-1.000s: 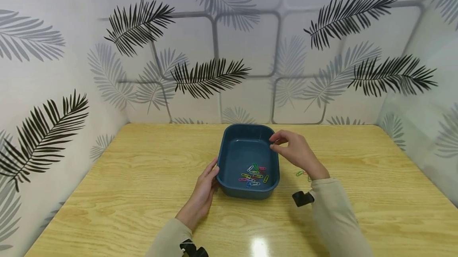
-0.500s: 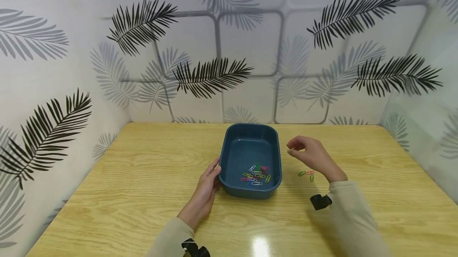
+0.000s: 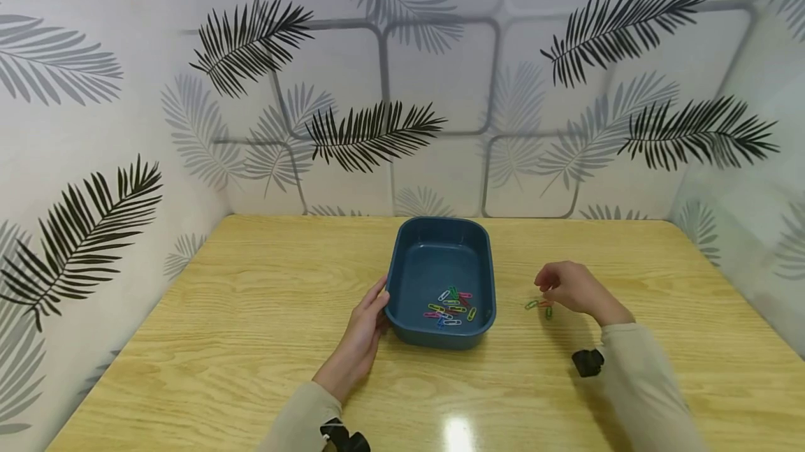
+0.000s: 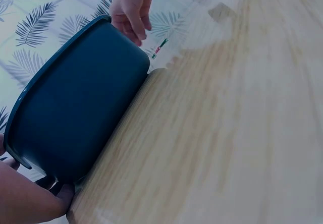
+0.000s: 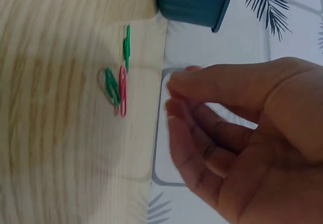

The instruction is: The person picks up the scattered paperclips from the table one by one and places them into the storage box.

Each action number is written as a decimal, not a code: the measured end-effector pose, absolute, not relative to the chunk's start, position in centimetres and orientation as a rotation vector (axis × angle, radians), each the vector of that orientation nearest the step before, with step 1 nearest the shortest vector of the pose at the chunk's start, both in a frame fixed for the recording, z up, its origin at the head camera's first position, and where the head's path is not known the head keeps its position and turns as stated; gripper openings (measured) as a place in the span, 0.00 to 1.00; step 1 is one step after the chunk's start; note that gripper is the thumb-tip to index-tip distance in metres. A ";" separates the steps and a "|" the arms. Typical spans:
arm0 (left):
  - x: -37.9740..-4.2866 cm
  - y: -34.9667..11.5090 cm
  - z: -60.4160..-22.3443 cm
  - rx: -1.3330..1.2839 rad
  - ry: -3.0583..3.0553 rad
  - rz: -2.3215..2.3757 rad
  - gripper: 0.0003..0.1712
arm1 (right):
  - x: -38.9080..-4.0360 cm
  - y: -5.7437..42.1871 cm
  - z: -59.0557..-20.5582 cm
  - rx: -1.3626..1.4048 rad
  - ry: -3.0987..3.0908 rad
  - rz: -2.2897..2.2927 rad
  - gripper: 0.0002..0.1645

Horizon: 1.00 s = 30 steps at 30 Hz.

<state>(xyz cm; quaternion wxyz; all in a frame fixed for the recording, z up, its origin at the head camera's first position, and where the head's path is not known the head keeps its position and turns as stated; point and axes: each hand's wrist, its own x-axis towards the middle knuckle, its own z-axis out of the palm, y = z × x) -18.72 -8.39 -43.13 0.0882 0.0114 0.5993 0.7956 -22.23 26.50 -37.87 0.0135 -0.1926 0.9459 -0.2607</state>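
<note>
A dark blue plastic bin (image 3: 440, 263) sits mid-table, with several coloured paper clips (image 3: 451, 309) near its front end. My left hand (image 3: 360, 332) grips the bin's left side, thumb at the rim; its wrist view shows fingertips low on the wall (image 4: 75, 98). To the right of the bin, my right hand (image 3: 581, 293) hovers low beside three loose paper clips, its fingers loosely curled and holding nothing. Two of those clips are green, one (image 5: 127, 47) nearer the bin and another (image 5: 112, 87) farther off; the third is a pink clip (image 5: 123, 90).
Light wood-grain table (image 3: 270, 284) runs back to a wall (image 3: 434, 165) with a feather-leaf pattern. Side walls with the same print stand at left and right. Black wrist cameras (image 3: 588, 362) sit on both sleeves.
My right hand has left the bin's right rim, moved rightward and come down over the loose clips. The left hand and the bin stay put.
</note>
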 end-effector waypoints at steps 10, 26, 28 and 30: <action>-18.8 -8.4 -43.2 0.032 1.791 2.366 0.30 | -22.1 26.7 -38.3 -0.554 2.920 -0.688 0.09; -18.7 -8.4 -42.9 0.017 1.796 2.357 0.30 | -22.2 26.7 -39.0 -0.576 2.901 -0.627 0.03; -18.6 -8.4 -42.9 0.024 1.800 2.359 0.30 | -22.2 26.7 -39.1 -0.578 2.901 -0.627 0.04; -18.6 -8.4 -42.9 0.028 1.802 2.360 0.30 | -22.2 26.7 -39.2 -0.575 2.904 -0.632 0.04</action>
